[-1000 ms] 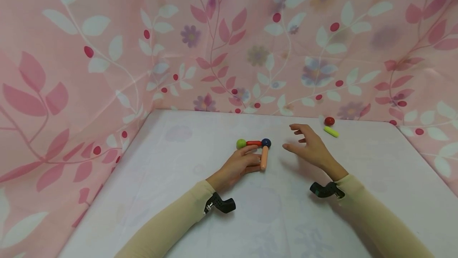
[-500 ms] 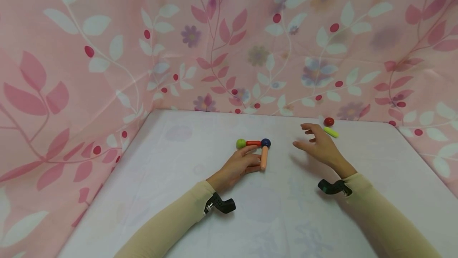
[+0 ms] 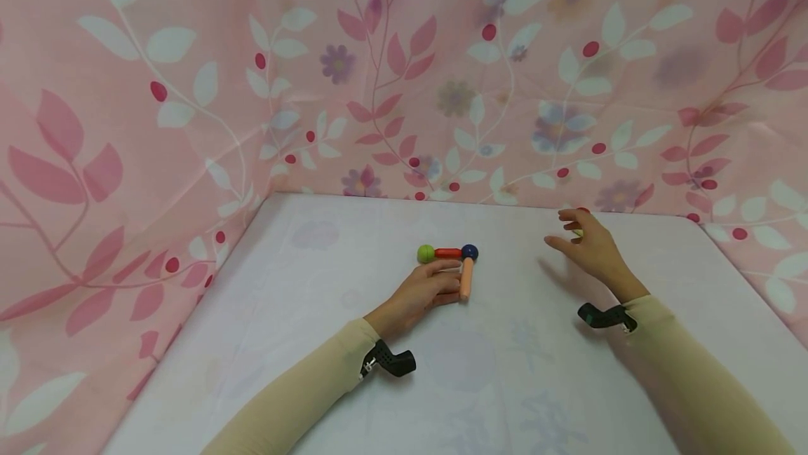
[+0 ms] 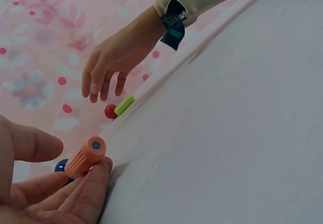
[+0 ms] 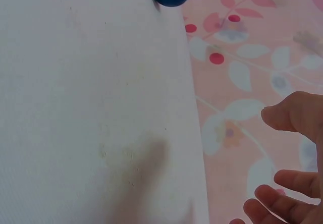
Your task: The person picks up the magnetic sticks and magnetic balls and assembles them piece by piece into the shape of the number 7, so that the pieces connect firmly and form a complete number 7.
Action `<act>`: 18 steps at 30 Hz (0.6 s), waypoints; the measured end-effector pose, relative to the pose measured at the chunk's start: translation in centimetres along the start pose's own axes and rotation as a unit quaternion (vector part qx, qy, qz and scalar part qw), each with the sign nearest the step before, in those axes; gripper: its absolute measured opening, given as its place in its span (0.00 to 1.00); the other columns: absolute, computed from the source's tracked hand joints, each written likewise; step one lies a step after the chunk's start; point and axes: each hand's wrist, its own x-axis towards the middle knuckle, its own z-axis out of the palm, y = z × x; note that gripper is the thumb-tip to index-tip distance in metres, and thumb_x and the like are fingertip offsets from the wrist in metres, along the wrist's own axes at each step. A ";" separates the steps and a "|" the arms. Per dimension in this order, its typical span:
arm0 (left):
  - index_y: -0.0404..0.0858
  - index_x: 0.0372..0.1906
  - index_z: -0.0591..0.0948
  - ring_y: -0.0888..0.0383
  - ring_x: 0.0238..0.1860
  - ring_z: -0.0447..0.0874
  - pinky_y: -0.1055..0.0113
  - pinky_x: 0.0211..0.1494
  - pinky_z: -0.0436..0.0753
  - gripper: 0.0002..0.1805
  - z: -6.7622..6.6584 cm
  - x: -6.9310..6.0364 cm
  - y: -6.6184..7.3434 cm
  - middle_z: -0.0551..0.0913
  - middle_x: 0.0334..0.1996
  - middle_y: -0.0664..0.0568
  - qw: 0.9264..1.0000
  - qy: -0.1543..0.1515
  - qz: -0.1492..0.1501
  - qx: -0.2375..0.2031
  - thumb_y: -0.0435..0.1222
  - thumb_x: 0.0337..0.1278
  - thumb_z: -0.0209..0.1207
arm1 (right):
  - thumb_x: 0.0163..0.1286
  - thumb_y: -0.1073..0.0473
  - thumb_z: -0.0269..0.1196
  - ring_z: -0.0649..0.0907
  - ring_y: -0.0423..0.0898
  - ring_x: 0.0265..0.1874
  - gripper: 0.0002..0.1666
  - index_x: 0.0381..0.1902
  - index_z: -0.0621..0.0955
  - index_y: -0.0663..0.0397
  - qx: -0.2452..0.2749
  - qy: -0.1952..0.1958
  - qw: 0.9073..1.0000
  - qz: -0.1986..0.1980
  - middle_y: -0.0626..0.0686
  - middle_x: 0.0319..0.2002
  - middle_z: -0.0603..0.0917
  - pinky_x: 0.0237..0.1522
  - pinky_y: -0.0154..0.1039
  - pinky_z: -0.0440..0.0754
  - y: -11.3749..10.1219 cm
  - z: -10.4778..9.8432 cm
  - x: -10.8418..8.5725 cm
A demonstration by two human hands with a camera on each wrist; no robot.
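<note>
A green ball (image 3: 426, 254), a red stick (image 3: 447, 254), a blue ball (image 3: 469, 252) and an orange stick (image 3: 466, 281) form a joined corner shape on the white table. My left hand (image 3: 413, 297) lies beside the orange stick; in the left wrist view its fingers touch that stick (image 4: 85, 158), while the thumb stands apart. My right hand (image 3: 593, 248) hovers near the back right with fingers spread and nothing gripped. It partly hides a yellow-green stick (image 3: 578, 233) and a red ball (image 3: 583, 209), both plain in the left wrist view.
The white table (image 3: 353, 231) ends at the back against a pink curtain (image 3: 404, 90) printed with leaves and flowers. This curtain also runs along the left and right sides. A black wrist camera (image 3: 394, 362) sits on the left sleeve, another (image 3: 602, 315) on the right.
My right hand has moved right, over toward the yellow-green stick and the red ball, and now covers most of them in the head view. My left hand and the joined pieces have barely moved.
</note>
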 end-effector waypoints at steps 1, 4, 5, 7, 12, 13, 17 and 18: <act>0.32 0.73 0.72 0.51 0.54 0.84 0.59 0.60 0.82 0.29 0.0 0.0 0.0 0.78 0.63 0.42 1.000 -0.001 0.000 -0.001 0.27 0.70 0.61 | 0.73 0.51 0.70 0.75 0.69 0.60 0.40 0.71 0.68 0.68 -0.002 0.002 1.000 0.003 0.71 0.63 0.74 0.58 0.68 0.76 0.1 -0.2 0.1; 0.32 0.72 0.74 0.51 0.54 0.84 0.59 0.60 0.82 0.27 0.0 0.0 0.0 0.78 0.63 0.42 1.000 -0.003 0.000 -0.001 0.28 0.71 0.60 | 0.73 0.51 0.70 0.76 0.68 0.60 0.39 0.71 0.69 0.67 -0.009 0.008 1.000 0.012 0.71 0.63 0.75 0.59 0.67 0.75 0.5 -0.8 0.2; 0.32 0.72 0.74 0.51 0.54 0.84 0.59 0.60 0.82 0.27 0.0 0.0 0.0 0.78 0.63 0.42 1.000 -0.004 0.001 0.000 0.28 0.71 0.60 | 0.74 0.51 0.69 0.76 0.68 0.61 0.39 0.71 0.69 0.67 -0.014 0.011 1.000 0.014 0.71 0.63 0.75 0.59 0.67 0.75 0.7 -0.9 0.3; 0.32 0.71 0.74 0.51 0.54 0.84 0.59 0.60 0.82 0.26 -0.1 0.0 0.0 0.78 0.64 0.42 1.000 -0.006 0.003 0.000 0.28 0.71 0.60 | 0.74 0.52 0.69 0.76 0.68 0.61 0.38 0.71 0.69 0.67 -0.017 0.016 1.000 0.015 0.71 0.62 0.75 0.59 0.66 0.76 1.0 -1.2 0.4; 0.31 0.71 0.75 0.51 0.55 0.84 0.59 0.60 0.82 0.26 -0.1 0.1 -0.1 0.77 0.65 0.43 1.000 -0.010 0.006 0.002 0.27 0.71 0.60 | 0.73 0.61 0.68 0.77 0.66 0.60 0.30 0.67 0.72 0.68 -0.027 0.035 0.999 -0.004 0.70 0.59 0.79 0.57 0.62 0.79 2.1 -1.7 0.6; 0.31 0.71 0.75 0.51 0.55 0.84 0.59 0.60 0.82 0.26 -0.1 0.2 -0.2 0.77 0.65 0.43 1.000 -0.009 0.005 0.001 0.27 0.71 0.60 | 0.73 0.63 0.67 0.77 0.66 0.59 0.28 0.66 0.73 0.69 -0.029 0.038 0.999 -0.010 0.70 0.58 0.80 0.56 0.62 0.79 2.3 -1.7 0.6; 0.31 0.71 0.75 0.51 0.56 0.84 0.60 0.60 0.82 0.25 -0.1 0.2 -0.2 0.77 0.65 0.44 1.000 -0.006 0.002 0.001 0.28 0.71 0.60 | 0.72 0.67 0.65 0.77 0.68 0.58 0.24 0.63 0.75 0.70 -0.036 0.043 0.998 -0.018 0.70 0.57 0.80 0.56 0.66 0.77 3.3 -2.0 0.7; 0.31 0.71 0.75 0.51 0.56 0.84 0.60 0.60 0.82 0.25 -0.1 0.2 -0.3 0.77 0.65 0.44 1.000 -0.006 0.002 0.002 0.28 0.71 0.60 | 0.73 0.67 0.65 0.77 0.68 0.58 0.24 0.63 0.75 0.70 -0.040 0.043 0.998 -0.016 0.70 0.58 0.80 0.55 0.68 0.76 3.6 -2.1 0.7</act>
